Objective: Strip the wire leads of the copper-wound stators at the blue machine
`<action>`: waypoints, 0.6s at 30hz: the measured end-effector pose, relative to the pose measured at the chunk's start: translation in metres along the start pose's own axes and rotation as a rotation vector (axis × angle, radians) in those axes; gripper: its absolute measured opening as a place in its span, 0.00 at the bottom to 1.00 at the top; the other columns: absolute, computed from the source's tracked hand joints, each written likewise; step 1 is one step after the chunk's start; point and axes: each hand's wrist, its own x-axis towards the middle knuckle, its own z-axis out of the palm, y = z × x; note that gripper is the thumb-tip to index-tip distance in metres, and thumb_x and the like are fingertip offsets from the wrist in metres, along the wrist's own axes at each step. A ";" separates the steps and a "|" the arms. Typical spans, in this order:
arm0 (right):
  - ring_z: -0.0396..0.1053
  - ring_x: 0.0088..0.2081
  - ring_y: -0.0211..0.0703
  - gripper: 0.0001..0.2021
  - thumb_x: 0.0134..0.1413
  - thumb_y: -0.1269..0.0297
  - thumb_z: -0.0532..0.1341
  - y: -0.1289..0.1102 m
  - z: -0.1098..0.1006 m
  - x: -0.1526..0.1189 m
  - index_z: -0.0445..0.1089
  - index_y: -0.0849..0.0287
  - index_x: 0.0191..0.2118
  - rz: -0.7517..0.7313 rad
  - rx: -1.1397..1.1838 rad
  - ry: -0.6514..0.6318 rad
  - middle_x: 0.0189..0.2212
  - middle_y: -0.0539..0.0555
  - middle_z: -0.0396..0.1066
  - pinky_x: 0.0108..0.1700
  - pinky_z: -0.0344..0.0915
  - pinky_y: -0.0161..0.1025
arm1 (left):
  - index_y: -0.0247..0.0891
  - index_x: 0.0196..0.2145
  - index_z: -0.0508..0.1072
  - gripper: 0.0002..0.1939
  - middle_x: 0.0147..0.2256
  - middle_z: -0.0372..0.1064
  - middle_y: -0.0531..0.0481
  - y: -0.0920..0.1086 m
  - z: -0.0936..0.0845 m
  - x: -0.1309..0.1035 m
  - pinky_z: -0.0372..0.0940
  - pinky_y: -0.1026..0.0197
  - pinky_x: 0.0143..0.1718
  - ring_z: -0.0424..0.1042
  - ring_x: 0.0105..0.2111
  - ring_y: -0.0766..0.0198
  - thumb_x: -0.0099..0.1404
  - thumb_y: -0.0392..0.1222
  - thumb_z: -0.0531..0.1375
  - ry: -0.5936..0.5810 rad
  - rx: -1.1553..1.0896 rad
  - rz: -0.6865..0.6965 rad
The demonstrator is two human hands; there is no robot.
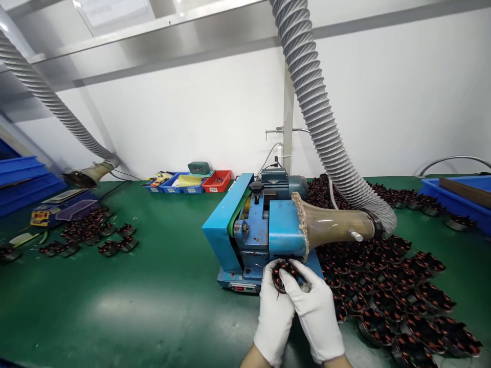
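One wound ring (pixel 283 281) sat between left hand (pixel 273 314) and right hand (pixel 318 312) | grip: both clasped its rim | place: close before the blue machine (pixel 251 243), over the green desk (pixel 146 296) | writing: labels on red bin (pixel 217 185) and blue bins (pixel 169 188), too small to read

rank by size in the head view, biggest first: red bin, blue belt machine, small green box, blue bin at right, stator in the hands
1. Blue belt machine
2. Blue bin at right, cut off by the frame
3. Unsure: red bin and stator, which is nearer and partly covered
4. Small green box
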 end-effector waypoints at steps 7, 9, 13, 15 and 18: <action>0.76 0.39 0.57 0.21 0.45 0.51 0.62 0.008 -0.009 -0.010 0.76 0.63 0.40 0.001 -0.049 0.002 0.38 0.62 0.78 0.44 0.72 0.47 | 0.38 0.38 0.69 0.16 0.40 0.73 0.43 0.001 -0.005 -0.015 0.65 0.54 0.48 0.72 0.43 0.55 0.49 0.37 0.61 -0.002 0.072 -0.004; 0.75 0.39 0.59 0.22 0.42 0.50 0.64 0.017 -0.013 -0.026 0.77 0.61 0.39 -0.011 -0.081 0.021 0.38 0.62 0.78 0.44 0.72 0.48 | 0.41 0.39 0.72 0.17 0.40 0.74 0.44 -0.002 -0.015 -0.030 0.65 0.54 0.48 0.72 0.42 0.54 0.49 0.39 0.63 0.029 0.126 -0.018; 0.73 0.44 0.61 0.23 0.39 0.50 0.65 0.033 -0.014 -0.061 0.77 0.58 0.41 -0.028 -0.082 0.094 0.42 0.60 0.77 0.47 0.71 0.48 | 0.49 0.42 0.74 0.20 0.43 0.74 0.48 -0.013 -0.035 -0.055 0.67 0.54 0.47 0.72 0.45 0.50 0.48 0.40 0.64 0.094 0.219 -0.027; 0.73 0.45 0.61 0.23 0.38 0.51 0.66 0.038 -0.014 -0.070 0.77 0.57 0.42 -0.034 -0.051 0.103 0.43 0.59 0.76 0.47 0.72 0.47 | 0.49 0.42 0.74 0.22 0.45 0.73 0.47 -0.018 -0.045 -0.059 0.66 0.53 0.49 0.71 0.46 0.49 0.46 0.40 0.64 0.072 0.276 0.006; 0.73 0.45 0.60 0.22 0.39 0.54 0.67 0.046 -0.016 -0.073 0.75 0.54 0.43 -0.079 0.006 0.031 0.43 0.57 0.76 0.46 0.72 0.47 | 0.47 0.42 0.74 0.28 0.47 0.71 0.45 -0.019 -0.074 -0.058 0.64 0.52 0.51 0.70 0.47 0.48 0.39 0.38 0.66 -0.010 0.499 0.084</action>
